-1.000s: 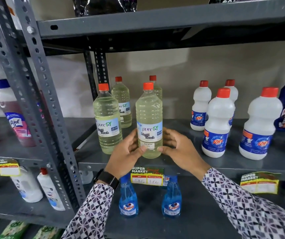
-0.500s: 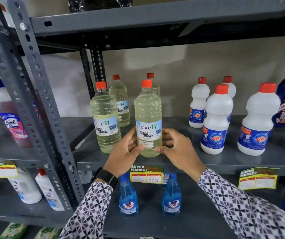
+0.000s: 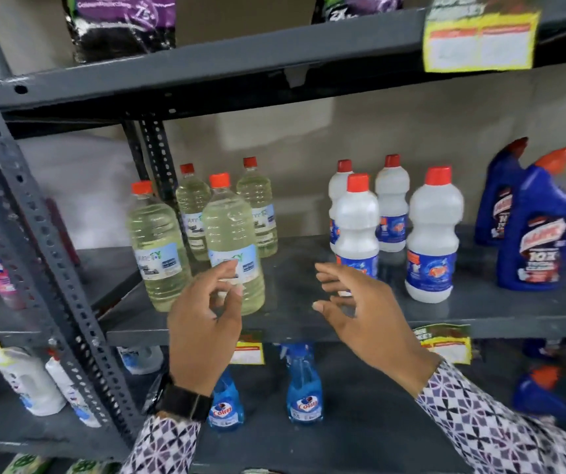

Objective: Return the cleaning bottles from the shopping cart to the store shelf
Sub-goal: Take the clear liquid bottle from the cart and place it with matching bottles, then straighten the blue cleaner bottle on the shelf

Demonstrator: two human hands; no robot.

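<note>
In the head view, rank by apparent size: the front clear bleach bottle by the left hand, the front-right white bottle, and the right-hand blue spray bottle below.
1. Front clear bleach bottle and front-right white bottle: they look alike, and their nearness to the camera differs, so no ranking.
2. Blue spray bottle: clearly smallest.

On the middle shelf you have four bleach bottles: the front one stands at the edge, another at its 9 o'clock, two behind. The white bottles stand at 3 o'clock, the spray bottles below at 6.
</note>
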